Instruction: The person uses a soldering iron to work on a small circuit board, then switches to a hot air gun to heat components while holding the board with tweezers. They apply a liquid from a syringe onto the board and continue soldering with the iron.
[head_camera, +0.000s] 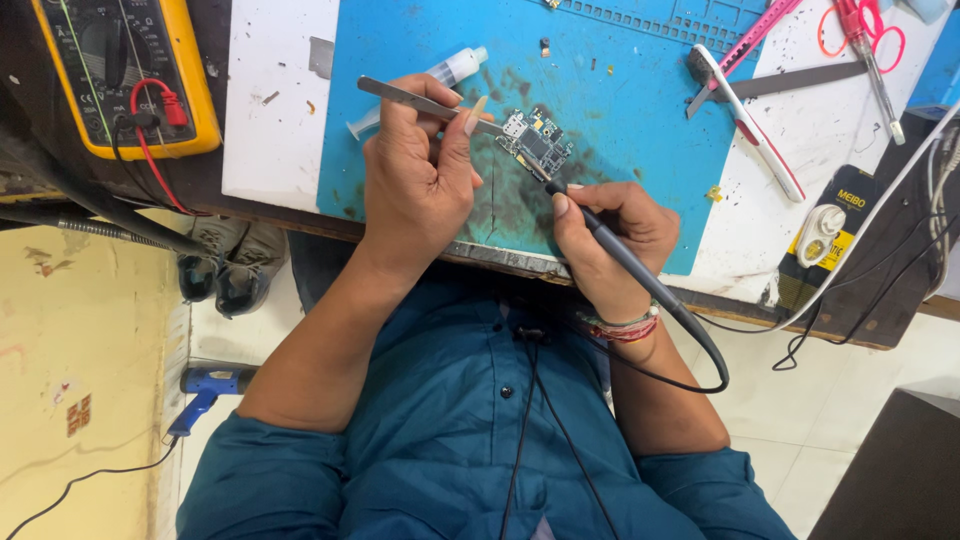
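Far left, around 10 o'clock, there's a yellow-cased multimeter with red and black leads (125, 75) parked at the bench edge, well apart from the action. Down at 8 o'clock on the floor sits a blue-handled tool with a trailing cord (205, 390), next to a pair of grey shoes (225, 265).

Moving in: the left hand (415, 180) is pinched around thin steel tweezers (420, 103), thumb and forefinger squeezing them, tips resting on the small green circuit board with metal shields (535, 143). Behind the hand, at about 11 o'clock from the board, a clear plastic syringe with a white tip (440, 80) lies on the blue silicone work mat (640, 110).

The board sits on the mat just past 12 o'clock from the person's chest, between both hands. The right hand (605, 235) is wrapped pen-style around a slim black soldering iron with a black cable (610, 245), tip touching the board's near edge.

Risky bits, I reckon: the board looks pinned only by the tweezers, so a slip could skate it across the mat or bridge pads. The iron's cable loops under the wrist and could tug the tip off target.

Over at 2 o'clock: a white-handled brush tool (745, 125), a pink ruler (755, 40) and red-handled scissors (865, 30).
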